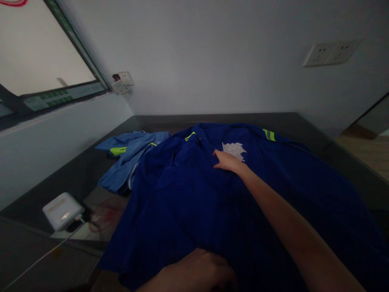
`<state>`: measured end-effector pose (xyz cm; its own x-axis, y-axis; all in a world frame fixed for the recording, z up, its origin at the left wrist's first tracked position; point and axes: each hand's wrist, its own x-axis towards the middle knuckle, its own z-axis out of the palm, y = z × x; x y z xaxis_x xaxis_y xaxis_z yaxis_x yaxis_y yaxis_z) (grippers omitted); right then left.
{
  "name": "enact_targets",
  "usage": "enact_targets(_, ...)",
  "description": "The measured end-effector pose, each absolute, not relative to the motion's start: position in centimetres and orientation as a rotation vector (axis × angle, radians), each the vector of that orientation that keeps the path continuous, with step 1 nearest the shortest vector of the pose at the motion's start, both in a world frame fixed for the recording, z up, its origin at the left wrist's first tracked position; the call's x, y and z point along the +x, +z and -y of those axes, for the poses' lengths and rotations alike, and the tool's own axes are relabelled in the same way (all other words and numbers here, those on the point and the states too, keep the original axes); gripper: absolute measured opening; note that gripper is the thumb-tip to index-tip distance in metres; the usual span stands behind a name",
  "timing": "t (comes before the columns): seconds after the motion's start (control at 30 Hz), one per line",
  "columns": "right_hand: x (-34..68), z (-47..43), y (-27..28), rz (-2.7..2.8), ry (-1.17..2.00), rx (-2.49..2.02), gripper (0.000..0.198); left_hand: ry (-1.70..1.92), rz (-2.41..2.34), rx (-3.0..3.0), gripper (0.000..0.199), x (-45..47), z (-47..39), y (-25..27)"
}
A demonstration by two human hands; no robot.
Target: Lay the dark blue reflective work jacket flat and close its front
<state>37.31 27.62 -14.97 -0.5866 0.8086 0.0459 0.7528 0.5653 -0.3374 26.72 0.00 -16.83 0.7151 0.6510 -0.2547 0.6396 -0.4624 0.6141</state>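
A dark blue work jacket (182, 194) with yellow-green reflective strips and a pale printed patch (234, 151) is spread over the dark tabletop, its near part reaching the bottom of the view. My right hand (227, 161) reaches far across it, fingers closed on the cloth near the front opening, just left of the patch. Low in the middle, my left hand (203, 267) is curled into a fist against the near part of the jacket. Its fingertips are hidden beneath it.
A lighter blue garment (133, 152) with yellow-green strips lies crumpled at the back left. Nearer on the left stands a white device (63, 211) with a cable (39, 259). Walls with sockets (332, 52) and a window (42, 48) border the dark tabletop (100, 129).
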Motion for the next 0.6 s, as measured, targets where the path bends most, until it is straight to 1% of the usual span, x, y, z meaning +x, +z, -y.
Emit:
enact_targets(0.2,36.8,-27.7,-15.0,2.606,0.445,-1.246,0.059,0.093,-0.933,2.121,0.022,26.2,0.3,-17.1)
enact_targets(0.23,36.9,-27.8,-14.8,2.592,0.490,-1.224,0.060,0.120,-0.931,2.101,0.021,26.1,0.6,-16.8)
enact_targets(0.3,37.0,-27.8,-14.2,2.492,0.734,-1.142,0.061,0.193,-0.940,2.054,0.020,25.7,1.1,-16.1)
enact_targets(0.4,37.7,-27.8,-13.2,2.117,1.326,-0.885,0.061,0.278,-0.922,1.994,0.020,25.1,1.8,-15.5)
enact_targets(0.47,38.3,-27.9,-12.7,1.863,1.605,-0.732,0.059,0.302,-0.900,1.973,0.021,25.0,2.1,-15.9)
enact_targets(0.53,39.0,-28.2,-12.6,1.744,1.759,-0.703,0.054,0.287,-0.907,1.968,0.022,25.2,2.1,-16.9)
enact_targets(0.6,39.6,-28.6,-13.0,1.812,1.765,-0.832,0.043,0.242,-0.933,2.005,0.023,25.6,1.9,-18.2)
